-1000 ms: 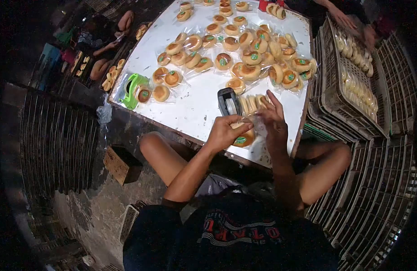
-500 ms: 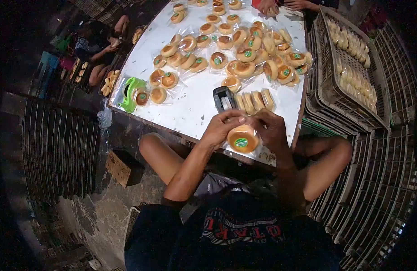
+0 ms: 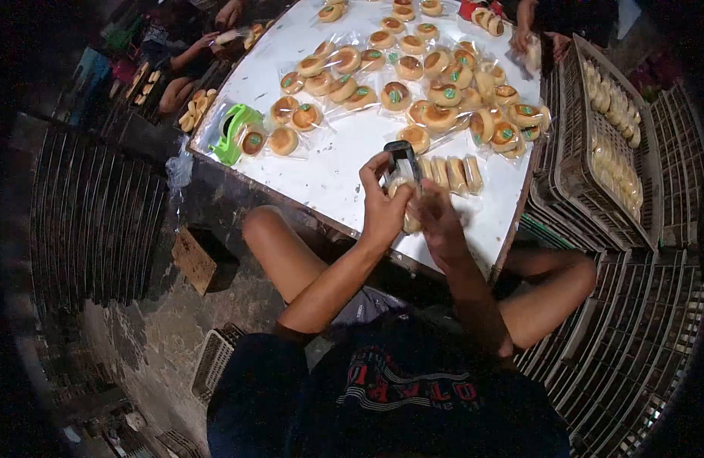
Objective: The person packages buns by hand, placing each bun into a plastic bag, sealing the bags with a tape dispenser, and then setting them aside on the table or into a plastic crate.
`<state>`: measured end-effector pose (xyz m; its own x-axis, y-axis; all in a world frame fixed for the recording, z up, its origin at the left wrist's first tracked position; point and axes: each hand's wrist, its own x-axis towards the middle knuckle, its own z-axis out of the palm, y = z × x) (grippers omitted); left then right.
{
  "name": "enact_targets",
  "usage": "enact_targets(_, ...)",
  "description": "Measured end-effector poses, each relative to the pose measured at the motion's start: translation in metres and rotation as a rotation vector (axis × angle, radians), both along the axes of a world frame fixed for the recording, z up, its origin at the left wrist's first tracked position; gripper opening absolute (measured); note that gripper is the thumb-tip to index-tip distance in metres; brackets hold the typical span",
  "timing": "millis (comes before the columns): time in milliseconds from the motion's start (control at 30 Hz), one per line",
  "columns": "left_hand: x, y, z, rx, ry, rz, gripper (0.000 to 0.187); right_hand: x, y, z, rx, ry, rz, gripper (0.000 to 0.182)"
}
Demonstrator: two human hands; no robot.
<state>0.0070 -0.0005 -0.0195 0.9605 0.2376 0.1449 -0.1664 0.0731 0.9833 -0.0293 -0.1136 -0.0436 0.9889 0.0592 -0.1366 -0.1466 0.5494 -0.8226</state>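
At the table's near edge, my left hand (image 3: 384, 204) closes on a bun (image 3: 411, 223) in clear plastic, now turned edge-on and mostly covered by fingers. My right hand (image 3: 441, 225) grips the other side of it, its fingers blurred. Just beyond them, touching or nearly touching my fingertips, stands what looks like a black tape dispenser (image 3: 401, 151). Right of it, several wrapped buns (image 3: 456, 175) stand on edge in a row. Farther back lies a large spread of round wrapped buns (image 3: 439, 116), many with green labels.
A bright green plastic holder (image 3: 233, 131) sits at the table's left corner. Stacked crates (image 3: 573, 164) of wrapped buns stand to the right. Another person's hand (image 3: 522, 40) holds a bag at the far right. A second person (image 3: 188, 57) works at the far left.
Both hands have raised the wrapped bun toward the black dispenser and turned it, so its labelled face no longer shows. The far person's hands have moved right. The whole view has shifted slightly.
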Motion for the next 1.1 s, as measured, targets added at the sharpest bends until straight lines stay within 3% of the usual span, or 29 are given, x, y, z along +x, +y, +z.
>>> enact_targets(33,-0.004,0.000,0.005,-0.003,0.071,-0.043,0.047,0.005,-0.001,-0.005,0.040,0.035,-0.044,0.042)
enact_targets(100,-0.007,0.006,0.016,-0.382,0.399,-0.284,0.038,0.015,0.006,-0.015,-0.339,-0.150,-0.160,0.042)
enact_targets(167,-0.002,0.019,-0.005,-0.706,0.608,-0.482,0.033,0.024,0.001,-0.020,-0.477,0.044,-0.133,0.037)
enact_targets(200,-0.003,0.025,0.002,-0.699,0.620,-0.437,0.031,0.030,-0.005,-0.021,-0.545,0.138,-0.121,0.035)
enact_targets(233,-0.001,0.030,0.014,-0.690,0.627,-0.397,0.030,0.039,-0.010,-0.039,-0.791,0.071,-0.185,0.037)
enact_targets(333,0.007,0.034,0.015,-0.671,0.515,-0.361,0.029,0.032,-0.021,-0.068,-0.589,0.201,0.225,0.025)
enact_targets(400,0.008,0.041,0.019,-0.643,0.493,-0.307,0.030,0.029,-0.014,-0.083,-0.498,0.161,0.097,0.022)
enact_targets(467,0.007,0.047,0.024,-0.626,0.506,-0.329,0.033,0.019,-0.016,-0.047,-0.698,0.054,0.124,0.018)
enact_targets(500,0.006,0.050,0.028,-0.619,0.507,-0.347,0.034,0.010,-0.022,-0.011,-0.644,-0.068,0.219,0.016)
enact_targets(600,0.004,0.051,0.017,-0.555,0.483,-0.482,0.041,0.006,-0.045,-0.019,-1.309,-0.210,0.382,0.025)
enact_targets(633,0.005,0.049,0.012,-0.524,0.468,-0.544,0.044,0.006,-0.051,-0.020,-1.417,-0.114,0.363,0.025)
enact_targets(733,0.000,0.041,0.009,-0.394,0.459,-0.628,0.053,0.008,-0.053,0.023,-1.081,0.114,0.322,0.027)
enact_targets(800,-0.004,0.035,0.006,-0.176,0.409,-0.640,0.059,0.011,-0.057,0.043,-0.932,-0.116,0.349,0.024)
enact_targets(867,-0.006,0.027,0.005,0.000,0.309,-0.697,0.059,0.015,-0.052,0.073,-0.862,-0.115,0.453,0.026)
enact_targets(900,-0.008,0.021,0.026,-0.068,0.437,-0.736,0.062,0.020,-0.056,0.071,-0.909,-0.132,0.431,0.025)
enact_targets(1000,-0.006,0.023,-0.002,-0.173,0.498,-0.907,0.064,0.032,-0.067,0.033,-1.039,-0.230,0.342,0.027)
enact_targets(1067,-0.004,0.023,-0.015,-0.255,0.565,-0.963,0.050,0.039,-0.091,-0.008,-1.115,-0.352,0.259,0.031)
enact_targets(1100,-0.004,0.020,-0.008,-0.333,0.624,-0.940,0.047,0.032,-0.089,-0.004,-1.119,-0.184,0.216,0.044)
